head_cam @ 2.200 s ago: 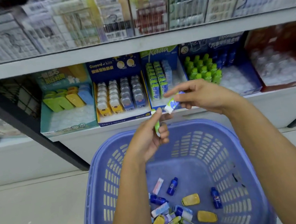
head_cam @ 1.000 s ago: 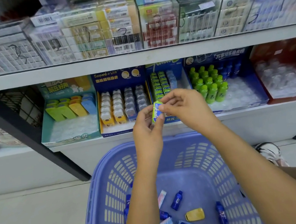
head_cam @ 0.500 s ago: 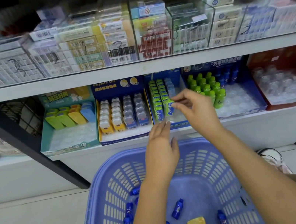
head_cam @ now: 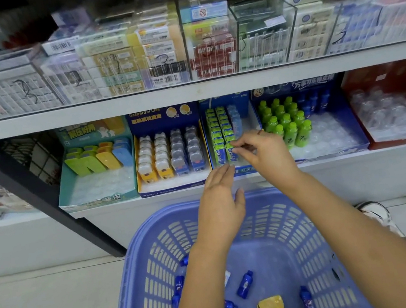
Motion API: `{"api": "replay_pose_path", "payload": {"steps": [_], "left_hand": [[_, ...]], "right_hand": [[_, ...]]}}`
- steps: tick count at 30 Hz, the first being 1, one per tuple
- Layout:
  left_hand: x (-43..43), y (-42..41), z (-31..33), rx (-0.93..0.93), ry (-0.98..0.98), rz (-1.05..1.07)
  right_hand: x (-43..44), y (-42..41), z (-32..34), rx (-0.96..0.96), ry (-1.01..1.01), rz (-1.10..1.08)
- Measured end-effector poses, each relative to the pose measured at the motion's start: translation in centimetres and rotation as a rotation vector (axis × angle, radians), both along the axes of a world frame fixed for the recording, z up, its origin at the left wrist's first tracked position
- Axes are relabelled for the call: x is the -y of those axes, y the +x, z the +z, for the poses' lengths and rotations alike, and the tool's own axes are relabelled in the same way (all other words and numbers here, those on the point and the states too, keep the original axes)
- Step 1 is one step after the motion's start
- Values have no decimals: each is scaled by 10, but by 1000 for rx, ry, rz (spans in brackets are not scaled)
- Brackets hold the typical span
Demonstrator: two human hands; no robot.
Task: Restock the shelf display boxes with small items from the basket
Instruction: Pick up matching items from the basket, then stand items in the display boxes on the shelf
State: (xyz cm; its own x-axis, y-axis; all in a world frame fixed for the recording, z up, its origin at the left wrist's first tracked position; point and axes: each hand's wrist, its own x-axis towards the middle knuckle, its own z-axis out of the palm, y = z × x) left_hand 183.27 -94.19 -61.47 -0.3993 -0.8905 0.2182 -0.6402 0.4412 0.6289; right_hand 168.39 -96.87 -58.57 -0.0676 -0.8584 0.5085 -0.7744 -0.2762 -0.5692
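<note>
A white shelf (head_cam: 356, 156) is lined with display boxes, and a lilac basket (head_cam: 154, 222) is set below it. The blue display box (head_cam: 225, 102) at the middle is entered by the right hand (head_cam: 265, 152). The left hand (head_cam: 220, 204) is held empty with fingers straight above the basket's far rim. A green pack (head_cam: 231, 153) is pinched at its top by the right thumb and fingertips, upright at the front of a green row. Small blue bottles (head_cam: 244, 284) are scattered on the basket floor.

Five display boxes (head_cam: 97, 199) line the shelf — one basket (head_cam: 173, 209), two hands (head_cam: 220, 204).
</note>
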Motion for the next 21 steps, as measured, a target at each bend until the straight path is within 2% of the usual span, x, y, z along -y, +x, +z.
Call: {"api": "replay_pose_path", "payload": {"steps": [4, 7, 10, 12, 16, 19, 21], "left_hand": [[0, 5, 4, -17, 35, -44], [-4, 18, 4, -194, 44, -7], [-4, 37, -8, -297, 74, 118], [-1, 49, -26, -170, 195, 148], [-8, 74, -87, 380, 548, 57], [-25, 85, -123, 590, 783, -81], [-33, 85, -140, 674, 837, -132]], "right_hand": [[0, -5, 20, -111, 169, -3], [-6, -3, 31, -250, 208, -18], [-21, 14, 26, -179, 234, 42], [-30, 29, 5, -216, 435, 137], [-50, 51, -69, -363, 888, 315], [-64, 60, -124, -427, 1020, 360], [-71, 66, -154, -420, 1061, 381]]}}
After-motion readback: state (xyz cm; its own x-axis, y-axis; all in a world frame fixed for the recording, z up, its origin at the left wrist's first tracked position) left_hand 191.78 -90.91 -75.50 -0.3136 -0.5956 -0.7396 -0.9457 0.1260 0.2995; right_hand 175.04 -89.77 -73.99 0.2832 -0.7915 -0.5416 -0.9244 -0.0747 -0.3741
